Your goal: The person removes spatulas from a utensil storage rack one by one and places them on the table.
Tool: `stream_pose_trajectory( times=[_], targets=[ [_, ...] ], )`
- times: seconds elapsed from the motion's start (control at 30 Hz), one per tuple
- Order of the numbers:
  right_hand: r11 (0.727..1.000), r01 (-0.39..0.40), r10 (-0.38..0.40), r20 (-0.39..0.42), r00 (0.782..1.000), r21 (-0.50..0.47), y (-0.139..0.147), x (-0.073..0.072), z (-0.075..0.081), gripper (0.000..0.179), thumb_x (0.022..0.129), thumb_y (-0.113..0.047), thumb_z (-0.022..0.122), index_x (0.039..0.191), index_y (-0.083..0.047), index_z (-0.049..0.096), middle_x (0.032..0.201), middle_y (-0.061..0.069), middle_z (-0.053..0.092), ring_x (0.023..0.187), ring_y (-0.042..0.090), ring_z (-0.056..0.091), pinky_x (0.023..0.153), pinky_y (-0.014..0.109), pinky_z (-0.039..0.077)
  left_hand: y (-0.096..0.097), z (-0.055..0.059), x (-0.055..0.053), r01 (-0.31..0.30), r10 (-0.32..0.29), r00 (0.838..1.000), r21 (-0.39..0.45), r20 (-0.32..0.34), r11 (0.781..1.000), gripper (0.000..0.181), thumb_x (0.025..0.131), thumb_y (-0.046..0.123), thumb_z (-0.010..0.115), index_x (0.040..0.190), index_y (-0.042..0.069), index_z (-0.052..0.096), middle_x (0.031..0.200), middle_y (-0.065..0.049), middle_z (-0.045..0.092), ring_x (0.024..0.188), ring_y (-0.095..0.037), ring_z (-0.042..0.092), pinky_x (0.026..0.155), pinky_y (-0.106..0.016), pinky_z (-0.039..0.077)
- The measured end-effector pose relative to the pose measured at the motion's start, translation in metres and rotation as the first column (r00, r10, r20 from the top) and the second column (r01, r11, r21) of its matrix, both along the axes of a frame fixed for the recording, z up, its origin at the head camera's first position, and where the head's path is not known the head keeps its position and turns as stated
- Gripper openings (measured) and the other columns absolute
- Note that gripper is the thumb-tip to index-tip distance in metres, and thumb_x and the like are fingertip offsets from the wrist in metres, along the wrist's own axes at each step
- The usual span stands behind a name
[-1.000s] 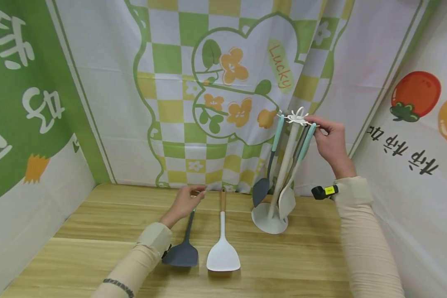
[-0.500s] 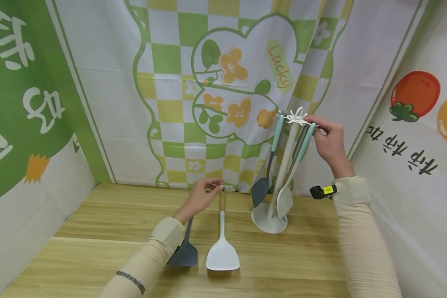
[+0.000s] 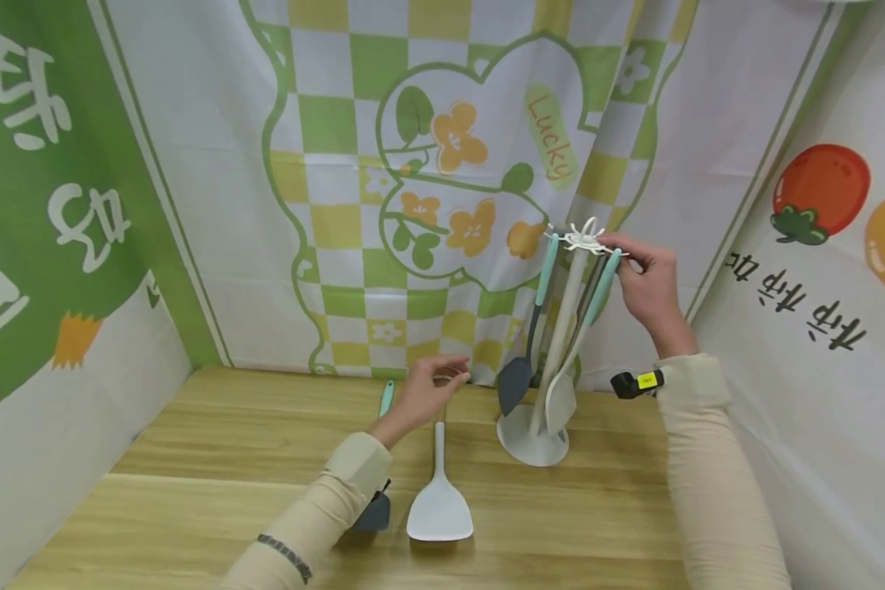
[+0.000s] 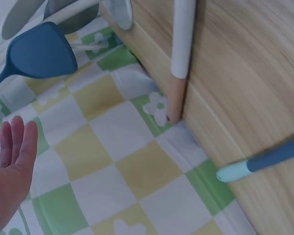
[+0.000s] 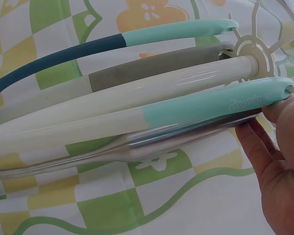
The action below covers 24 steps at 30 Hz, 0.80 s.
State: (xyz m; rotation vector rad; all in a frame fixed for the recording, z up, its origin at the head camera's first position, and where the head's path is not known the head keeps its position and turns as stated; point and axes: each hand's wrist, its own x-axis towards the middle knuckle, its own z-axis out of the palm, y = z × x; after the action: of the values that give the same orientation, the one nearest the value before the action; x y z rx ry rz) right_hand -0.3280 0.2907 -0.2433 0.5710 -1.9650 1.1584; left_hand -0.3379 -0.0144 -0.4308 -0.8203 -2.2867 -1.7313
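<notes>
My right hand [image 3: 649, 283] is at the top of a white utensil rack [image 3: 561, 348] and pinches the handle end of an off-white spatula [image 5: 196, 105] with a mint handle. A steel handle [image 5: 171, 137] passes just behind, close to the fingers. My left hand [image 3: 422, 395] hovers over the wooden handle end of a white turner [image 3: 439, 512], holding nothing; its fingers look fairly straight in the left wrist view. To the left lies a dark turner [image 3: 374, 516] with a mint grip, half covered by my left forearm.
Another mint-gripped dark spatula [image 3: 515, 383] hangs on the rack's left side, and a grey-handled utensil [image 5: 161, 63] hangs behind the post. The wooden table [image 3: 214, 459] meets a checked curtain [image 3: 332, 221] at the back.
My left hand has moved right, from above the dark turner to the white turner's handle end. My right hand stays at the rack top, shifting slightly left along with the off-white spatula.
</notes>
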Motion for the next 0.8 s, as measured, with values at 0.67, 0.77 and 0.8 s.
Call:
stream_pose_trajectory(
  times=[0.67, 0.77, 0.8],
  targets=[
    [1.0, -0.01, 0.01, -0.013, 1.0, -0.025, 0.002, -0.007, -0.003, 0.022, 0.097, 0.013, 0.055, 0.11, 0.013, 0.072, 0.114, 0.011, 0.075, 0.103, -0.006, 0.064, 0.083, 0.013, 0.051, 0.066, 0.047, -0.01, 0.153, -0.156, 0.988, 0.131, 0.009, 0.979, 0.046, 0.105, 0.013, 0.057, 0.15, 0.006, 0.049, 0.15, -0.014, 0.053, 0.138, -0.033, 0.05, 0.115, -0.041, 0.044],
    [0.999, -0.016, 0.016, -0.005, 1.0, -0.03, 0.003, -0.008, -0.003, 0.022, 0.096, 0.013, 0.055, 0.11, 0.013, 0.072, 0.114, 0.013, 0.075, 0.103, -0.004, 0.064, 0.083, 0.014, 0.051, 0.076, 0.055, -0.013, 0.175, -0.177, 0.984, 0.171, -0.005, 0.97, 0.048, 0.105, 0.011, 0.056, 0.152, 0.004, 0.045, 0.154, -0.018, 0.047, 0.142, -0.035, 0.045, 0.117, -0.042, 0.042],
    [0.999, -0.016, 0.016, -0.001, 1.0, -0.031, 0.003, -0.008, -0.003, 0.022, 0.097, 0.013, 0.055, 0.11, 0.013, 0.072, 0.114, 0.013, 0.075, 0.104, -0.004, 0.064, 0.083, 0.014, 0.051, 0.079, 0.057, -0.014, 0.181, -0.182, 0.983, 0.187, -0.01, 0.966, 0.049, 0.105, 0.01, 0.056, 0.152, 0.004, 0.044, 0.154, -0.018, 0.046, 0.142, -0.036, 0.044, 0.117, -0.042, 0.041]
  ],
)
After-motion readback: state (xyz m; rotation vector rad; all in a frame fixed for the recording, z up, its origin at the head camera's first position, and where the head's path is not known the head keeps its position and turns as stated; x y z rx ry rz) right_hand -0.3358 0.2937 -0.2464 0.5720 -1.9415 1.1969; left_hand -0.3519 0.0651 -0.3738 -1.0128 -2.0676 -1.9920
